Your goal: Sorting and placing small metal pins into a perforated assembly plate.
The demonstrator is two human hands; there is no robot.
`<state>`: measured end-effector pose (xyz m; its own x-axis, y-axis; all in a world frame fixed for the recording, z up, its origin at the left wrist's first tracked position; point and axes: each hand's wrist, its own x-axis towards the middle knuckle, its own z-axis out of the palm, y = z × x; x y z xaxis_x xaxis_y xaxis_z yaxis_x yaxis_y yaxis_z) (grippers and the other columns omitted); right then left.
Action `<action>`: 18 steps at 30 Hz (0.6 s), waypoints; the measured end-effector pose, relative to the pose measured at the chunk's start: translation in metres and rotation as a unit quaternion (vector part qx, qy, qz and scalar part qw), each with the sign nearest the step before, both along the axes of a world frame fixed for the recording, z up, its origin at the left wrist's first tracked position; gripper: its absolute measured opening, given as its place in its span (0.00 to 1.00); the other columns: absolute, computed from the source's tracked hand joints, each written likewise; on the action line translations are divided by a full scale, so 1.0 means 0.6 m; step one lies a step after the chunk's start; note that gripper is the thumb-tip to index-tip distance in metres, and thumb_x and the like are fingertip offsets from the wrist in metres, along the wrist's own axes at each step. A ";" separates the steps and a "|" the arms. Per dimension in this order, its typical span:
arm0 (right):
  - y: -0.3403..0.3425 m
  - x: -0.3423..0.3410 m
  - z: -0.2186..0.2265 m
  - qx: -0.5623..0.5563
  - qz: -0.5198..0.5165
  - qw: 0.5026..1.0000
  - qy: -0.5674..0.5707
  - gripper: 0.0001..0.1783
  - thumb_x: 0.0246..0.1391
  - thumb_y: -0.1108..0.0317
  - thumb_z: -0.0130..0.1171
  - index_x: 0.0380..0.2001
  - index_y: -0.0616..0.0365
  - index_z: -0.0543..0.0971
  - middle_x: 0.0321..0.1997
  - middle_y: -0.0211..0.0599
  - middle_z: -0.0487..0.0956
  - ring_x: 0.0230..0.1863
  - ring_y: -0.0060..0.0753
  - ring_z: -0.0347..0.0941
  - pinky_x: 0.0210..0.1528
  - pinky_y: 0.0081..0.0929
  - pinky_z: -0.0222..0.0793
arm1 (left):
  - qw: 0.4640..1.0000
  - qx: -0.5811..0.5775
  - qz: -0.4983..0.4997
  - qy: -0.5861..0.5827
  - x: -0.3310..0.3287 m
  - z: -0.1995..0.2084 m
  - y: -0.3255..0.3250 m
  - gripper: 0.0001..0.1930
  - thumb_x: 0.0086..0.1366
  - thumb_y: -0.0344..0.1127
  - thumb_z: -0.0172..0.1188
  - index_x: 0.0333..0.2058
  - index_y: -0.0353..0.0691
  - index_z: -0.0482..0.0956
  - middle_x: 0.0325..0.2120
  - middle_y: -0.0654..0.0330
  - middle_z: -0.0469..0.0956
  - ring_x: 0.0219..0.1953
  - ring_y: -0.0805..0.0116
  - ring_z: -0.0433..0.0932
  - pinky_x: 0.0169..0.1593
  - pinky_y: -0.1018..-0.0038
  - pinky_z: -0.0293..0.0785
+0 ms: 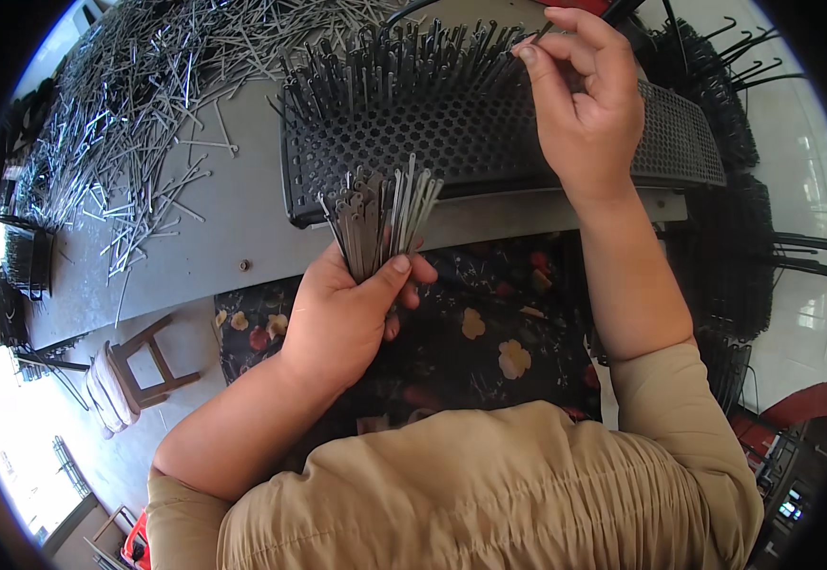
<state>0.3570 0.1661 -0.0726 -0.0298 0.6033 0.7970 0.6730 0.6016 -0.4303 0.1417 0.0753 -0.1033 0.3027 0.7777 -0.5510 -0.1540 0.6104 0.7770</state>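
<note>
My left hand [337, 318] is closed around a bundle of thin metal rods [366, 228] with small looped ends, which point up and fan out in front of my body. Some of these rods look dull brown, others bright silver. Farther off to the right, my right hand [592, 109] is raised over a black perforated rack [413, 147], thumb and forefinger pinched on one thin metal rod [546, 31]. Many similar rods [385, 71] stand upright in the rack's holes, mostly in its left and middle part. My right fingers partly cover the rods behind them.
A large loose heap of metal rods [176, 66] spreads over the far left of the grey table [195, 290]. A small nut-like piece [244, 265] lies near its front edge. A wooden stool [152, 366] stands at the left, and dark racks with hooked rods [737, 247] stand at the right.
</note>
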 end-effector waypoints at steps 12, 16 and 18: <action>0.096 0.026 -0.066 0.293 0.203 0.933 0.044 0.10 0.44 0.80 0.66 0.32 0.59 0.80 0.28 0.40 0.80 0.32 0.39 0.75 0.38 0.30 0.70 | 0.998 0.009 -0.045 0.034 0.014 0.003 0.000 0.03 0.67 0.30 0.53 0.34 0.39 0.73 0.25 0.65 0.77 0.21 0.83 0.69 0.20 0.84 0.63; 0.022 0.005 -0.009 -0.019 -0.001 0.996 -0.084 0.09 0.42 0.79 0.67 0.30 0.60 0.80 0.28 0.40 0.80 0.32 0.42 0.75 0.41 0.33 0.69 | 0.999 0.005 -0.024 0.027 0.005 0.001 -0.001 0.04 0.67 0.31 0.53 0.33 0.40 0.74 0.25 0.65 0.77 0.21 0.83 0.69 0.19 0.84 0.63; 0.016 -0.008 0.005 0.114 -0.006 0.977 -0.183 0.08 0.46 0.81 0.64 0.31 0.60 0.78 0.27 0.38 0.79 0.29 0.34 0.76 0.37 0.26 0.70 | 1.000 0.008 -0.016 0.023 0.006 0.000 -0.002 0.04 0.67 0.31 0.53 0.33 0.40 0.74 0.25 0.65 0.77 0.21 0.83 0.69 0.19 0.84 0.63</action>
